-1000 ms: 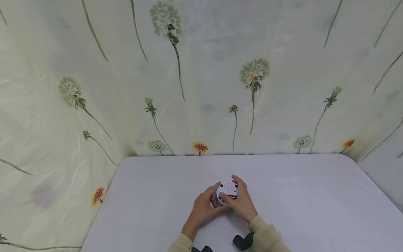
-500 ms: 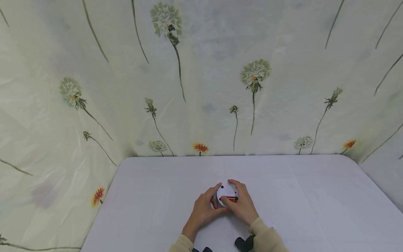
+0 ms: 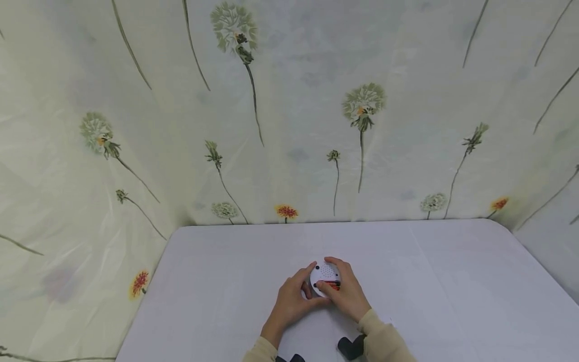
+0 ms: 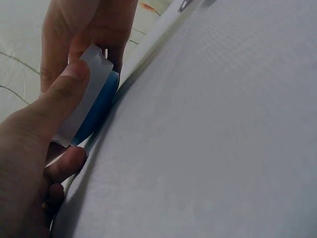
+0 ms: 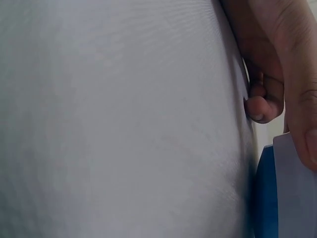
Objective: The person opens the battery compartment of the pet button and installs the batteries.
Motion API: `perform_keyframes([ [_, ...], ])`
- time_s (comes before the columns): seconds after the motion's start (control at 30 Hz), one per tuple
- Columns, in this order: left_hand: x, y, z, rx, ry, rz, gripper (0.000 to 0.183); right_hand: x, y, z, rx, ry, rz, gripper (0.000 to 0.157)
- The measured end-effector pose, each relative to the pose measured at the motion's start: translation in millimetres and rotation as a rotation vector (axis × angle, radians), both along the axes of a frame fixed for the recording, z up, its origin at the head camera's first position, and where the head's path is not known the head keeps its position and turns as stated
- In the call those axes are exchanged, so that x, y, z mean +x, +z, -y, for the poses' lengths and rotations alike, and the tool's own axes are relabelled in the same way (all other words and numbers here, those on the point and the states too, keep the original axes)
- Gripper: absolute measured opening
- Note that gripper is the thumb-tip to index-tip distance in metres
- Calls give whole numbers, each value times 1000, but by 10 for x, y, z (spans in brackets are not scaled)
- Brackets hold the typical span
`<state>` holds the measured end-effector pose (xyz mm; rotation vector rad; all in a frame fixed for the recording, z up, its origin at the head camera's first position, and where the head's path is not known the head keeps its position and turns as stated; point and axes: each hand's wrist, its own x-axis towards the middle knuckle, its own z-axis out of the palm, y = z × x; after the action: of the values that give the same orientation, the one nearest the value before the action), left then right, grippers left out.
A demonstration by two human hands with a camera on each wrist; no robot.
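A round white device (image 3: 322,272) with a grid of small holes, black feet and an uncovered battery slot faces up between the hands. Red batteries (image 3: 335,284) lie in the slot. In the left wrist view its blue underside (image 4: 100,110) sits on or close to the cloth. My left hand (image 3: 291,302) grips the left rim between fingers and thumb. My right hand (image 3: 349,297) curls round the right side, its fingers at the far rim and its thumb (image 3: 326,289) over the slot's near left end. That thumb hides part of the batteries.
A white cloth covers the table (image 3: 226,281), whose far edge meets a flowered curtain (image 3: 298,100). Black curved pieces (image 3: 350,347) show by the sleeves at the near edge. Light sleeves (image 3: 384,337) cover the forearms.
My right fingers have drawn in from beyond the upper right rim onto the far rim. More red of the batteries shows now. My left hand keeps its grip, and the device is nearly still.
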<state>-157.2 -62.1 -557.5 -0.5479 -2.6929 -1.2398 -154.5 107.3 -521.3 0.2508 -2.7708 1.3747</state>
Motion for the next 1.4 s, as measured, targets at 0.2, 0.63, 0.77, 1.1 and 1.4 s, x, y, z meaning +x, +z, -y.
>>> perform_keyframes([
  [0.2, 16, -12, -28, 1, -9, 19, 85, 35, -8, -29, 9, 1, 4, 67],
  [0.63, 32, -58, -41, 0, -7, 21, 86, 59, -99, -69, -18, 20, -6, 65],
  [0.77, 36, -54, -49, 14, -13, 51, 87, 46, -91, -152, -33, 22, 31, 64],
  [1.1, -13, 18, -30, 11, 17, 93, 89, 80, 101, -514, -121, 38, 31, 56],
  [1.4, 8, 34, -28, 5, 9, 112, 89, 448, 86, -836, -24, 34, -2, 41],
])
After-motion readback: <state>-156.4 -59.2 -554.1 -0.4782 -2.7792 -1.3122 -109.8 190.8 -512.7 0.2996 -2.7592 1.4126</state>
